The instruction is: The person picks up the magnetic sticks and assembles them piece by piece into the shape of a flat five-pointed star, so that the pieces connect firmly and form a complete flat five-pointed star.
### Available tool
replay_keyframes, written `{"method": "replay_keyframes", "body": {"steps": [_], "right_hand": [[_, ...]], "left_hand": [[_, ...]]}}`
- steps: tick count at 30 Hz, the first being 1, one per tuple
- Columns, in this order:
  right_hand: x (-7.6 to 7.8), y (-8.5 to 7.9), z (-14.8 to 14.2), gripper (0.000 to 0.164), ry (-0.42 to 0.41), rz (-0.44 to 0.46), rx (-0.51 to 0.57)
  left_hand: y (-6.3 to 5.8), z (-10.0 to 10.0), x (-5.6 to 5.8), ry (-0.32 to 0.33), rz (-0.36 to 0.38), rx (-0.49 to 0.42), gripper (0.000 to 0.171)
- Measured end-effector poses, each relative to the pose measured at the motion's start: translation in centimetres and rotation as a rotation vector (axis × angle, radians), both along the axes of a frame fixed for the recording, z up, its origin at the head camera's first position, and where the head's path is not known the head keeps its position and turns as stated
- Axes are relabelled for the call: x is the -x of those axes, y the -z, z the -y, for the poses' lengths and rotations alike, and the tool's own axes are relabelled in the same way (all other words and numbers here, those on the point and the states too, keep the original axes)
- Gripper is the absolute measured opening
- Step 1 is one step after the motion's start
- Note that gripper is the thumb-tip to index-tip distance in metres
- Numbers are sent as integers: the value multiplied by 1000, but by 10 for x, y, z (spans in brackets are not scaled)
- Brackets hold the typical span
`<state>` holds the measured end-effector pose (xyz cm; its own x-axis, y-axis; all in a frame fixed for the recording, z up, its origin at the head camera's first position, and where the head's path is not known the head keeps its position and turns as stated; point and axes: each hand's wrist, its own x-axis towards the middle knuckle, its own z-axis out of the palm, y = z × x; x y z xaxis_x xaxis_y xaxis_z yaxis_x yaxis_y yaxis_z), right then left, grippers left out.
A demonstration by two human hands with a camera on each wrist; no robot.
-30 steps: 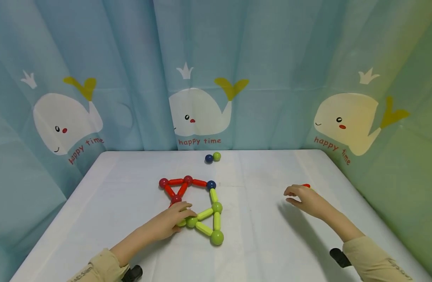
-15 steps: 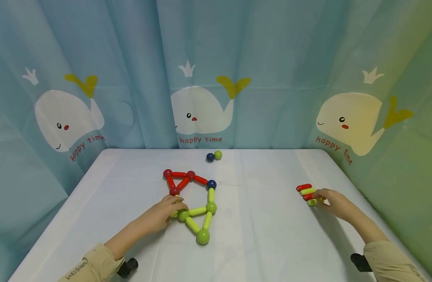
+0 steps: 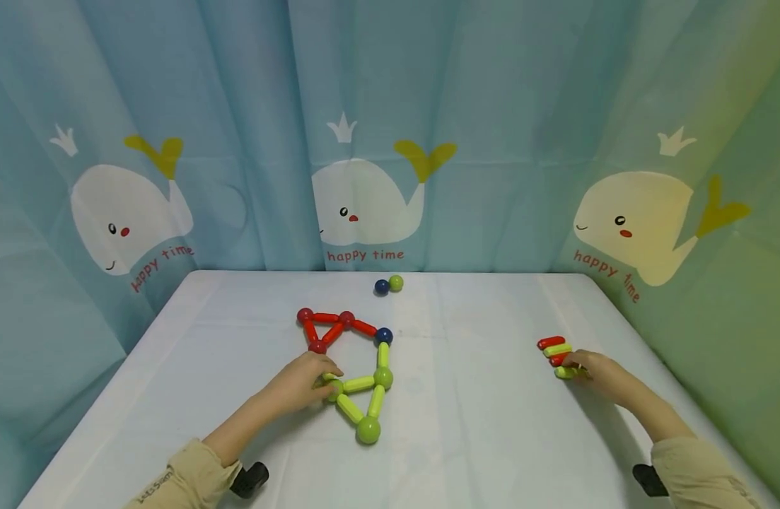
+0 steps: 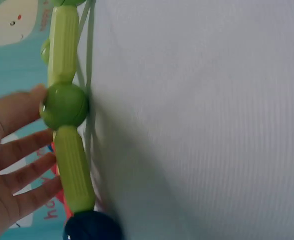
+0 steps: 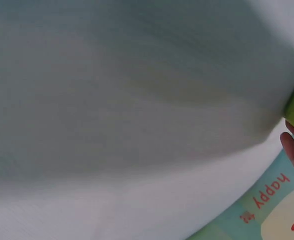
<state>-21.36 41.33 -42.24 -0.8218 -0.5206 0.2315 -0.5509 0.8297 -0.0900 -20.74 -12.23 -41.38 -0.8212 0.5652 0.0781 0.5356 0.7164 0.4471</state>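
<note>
A flat frame of magnetic sticks and balls lies on the table. Its far part has a red triangle of sticks (image 3: 326, 318), its near part a lime triangle (image 3: 359, 384), and a dark blue ball (image 3: 384, 336) sits at a right corner. My left hand (image 3: 300, 382) grips the frame at a green ball (image 4: 64, 106), thumb against it, the other fingers by a lime stick (image 4: 75, 170). The hand hides part of the frame in the head view. At the right, my right hand (image 3: 600, 375) pinches a loose lime stick (image 3: 564, 372), partly covered by the fingers.
Beside the right hand lie a red stick (image 3: 551, 342), a lime stick (image 3: 558, 350) and another red stick (image 3: 558, 360). A blue ball (image 3: 381, 287) and a green ball (image 3: 396, 283) rest near the table's far edge. A whale-print curtain (image 3: 491, 141) surrounds the table.
My right hand has moved right and nearer to the row of loose sticks and now pinches the nearest lime one. The frame has shifted and turned slightly under my left hand.
</note>
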Motion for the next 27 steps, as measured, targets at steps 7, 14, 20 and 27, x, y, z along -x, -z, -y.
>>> {"method": "replay_keyframes", "body": {"steps": [7,14,20,27], "right_hand": [[-1,3,1,23,-17,-49,0],[-3,-2,15,20,25,36,-43],[0,-4,35,17,-59,16,24],[3,-11,66,16,-178,104,142]], "left_hand": [[-1,-7,-4,10,-85,9,18],[5,-6,-4,7,-66,-5,21],[1,-7,-2,13,-27,21,19],[-8,-14,-1,18,71,13,21]]}}
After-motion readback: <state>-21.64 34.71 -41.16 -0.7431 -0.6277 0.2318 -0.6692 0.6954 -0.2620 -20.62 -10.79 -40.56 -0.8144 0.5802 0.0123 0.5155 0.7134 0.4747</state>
